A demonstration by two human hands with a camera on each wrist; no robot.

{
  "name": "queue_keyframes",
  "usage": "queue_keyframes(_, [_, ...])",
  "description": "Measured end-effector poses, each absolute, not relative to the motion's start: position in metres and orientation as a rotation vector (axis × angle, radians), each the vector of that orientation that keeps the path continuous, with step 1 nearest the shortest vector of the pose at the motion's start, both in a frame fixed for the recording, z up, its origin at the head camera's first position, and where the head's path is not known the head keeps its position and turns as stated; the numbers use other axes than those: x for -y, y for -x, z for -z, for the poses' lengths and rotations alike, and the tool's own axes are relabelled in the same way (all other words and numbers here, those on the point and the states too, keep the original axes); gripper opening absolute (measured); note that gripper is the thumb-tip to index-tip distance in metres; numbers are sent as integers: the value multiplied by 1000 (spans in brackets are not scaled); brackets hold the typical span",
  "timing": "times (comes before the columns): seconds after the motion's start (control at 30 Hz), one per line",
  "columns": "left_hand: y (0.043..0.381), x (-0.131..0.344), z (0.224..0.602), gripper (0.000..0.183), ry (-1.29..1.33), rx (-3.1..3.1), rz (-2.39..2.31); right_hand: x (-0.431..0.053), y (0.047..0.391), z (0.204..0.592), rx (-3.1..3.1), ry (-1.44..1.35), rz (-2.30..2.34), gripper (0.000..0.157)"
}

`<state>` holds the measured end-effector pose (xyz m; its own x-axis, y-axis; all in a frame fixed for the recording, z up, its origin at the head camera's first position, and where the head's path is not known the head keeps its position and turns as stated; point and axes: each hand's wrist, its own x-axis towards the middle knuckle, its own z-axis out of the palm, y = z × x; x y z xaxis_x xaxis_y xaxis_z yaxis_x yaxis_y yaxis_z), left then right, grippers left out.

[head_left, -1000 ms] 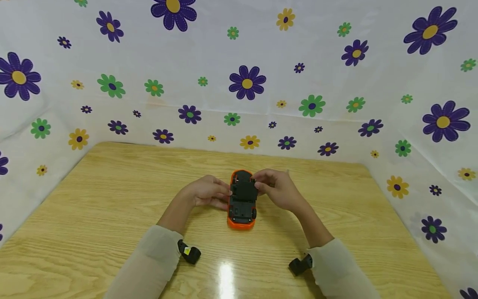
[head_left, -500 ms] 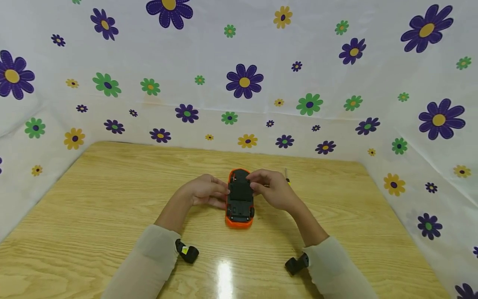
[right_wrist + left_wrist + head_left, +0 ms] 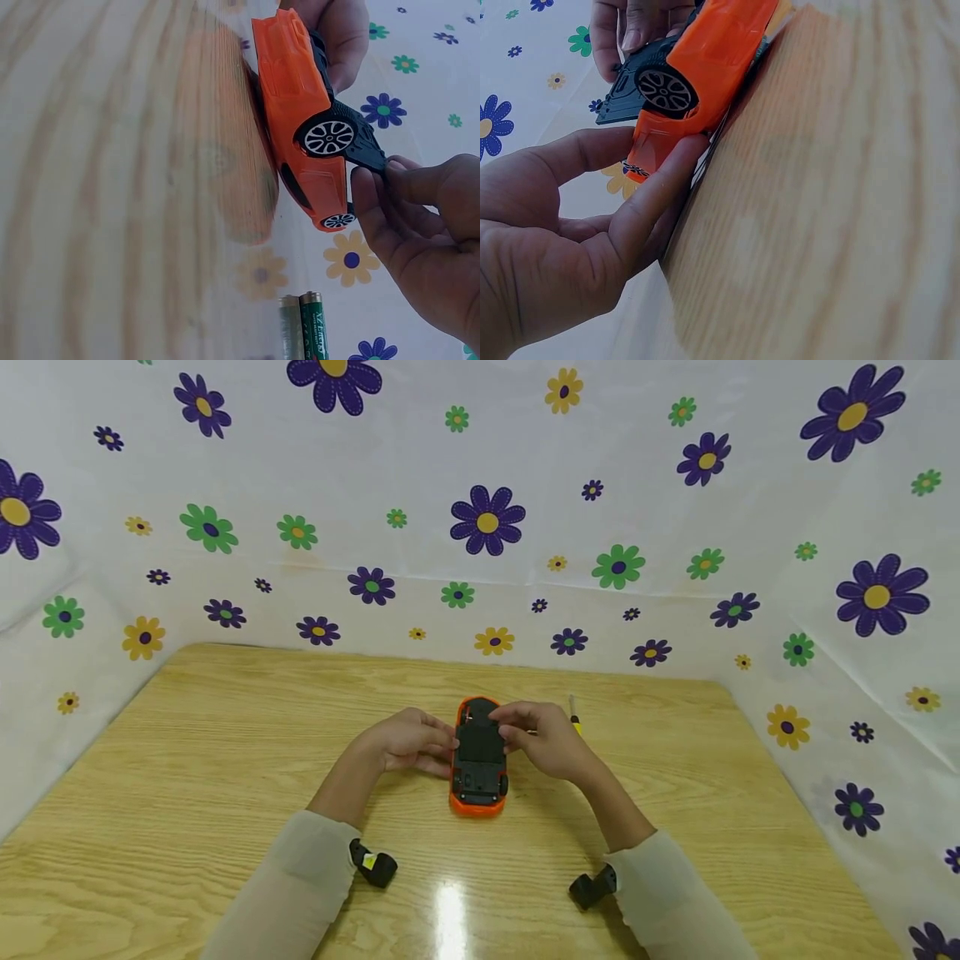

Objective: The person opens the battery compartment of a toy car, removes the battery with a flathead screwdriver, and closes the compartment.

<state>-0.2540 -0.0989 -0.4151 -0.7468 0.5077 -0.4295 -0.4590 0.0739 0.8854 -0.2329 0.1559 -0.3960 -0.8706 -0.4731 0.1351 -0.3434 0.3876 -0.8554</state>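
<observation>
An orange toy car (image 3: 477,808) lies upside down on the table, its black underside facing up. My left hand (image 3: 412,742) grips the car's side; in the left wrist view, its thumb and fingers close around the orange body near one end. A black cover plate (image 3: 365,144) stands out at an angle from the underside, and my right hand (image 3: 547,739) pinches its edge between thumb and fingers. From the left wrist view, the same plate (image 3: 619,97) juts out beside a wheel. What lies beneath the plate is hidden.
A screwdriver (image 3: 575,720) with a yellow and black handle lies just beyond my right hand, partly covered by it. A green battery (image 3: 313,326) appears low in the right wrist view. A flowered cloth (image 3: 420,460) rises behind the wooden table (image 3: 262,735).
My right hand has brought the cover plate left, so it sits more squarely over the car's underside. The screwdriver has come out from behind that hand. My left hand keeps its grip.
</observation>
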Motion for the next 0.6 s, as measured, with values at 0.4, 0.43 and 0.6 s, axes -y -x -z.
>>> queue_keyframes(0.4, [255,99,415,49,-43,-1661,-1755,-156,235,396,-2464,697,1532,22])
queue_keyframes(0.43, [255,99,415,48,-43,-1660,-1754,-155,235,396,-2461,691,1531,22])
queue_keyframes(0.6, [255,98,416,48,-42,-1661,-1754,-156,235,396,-2439,660,1531,23])
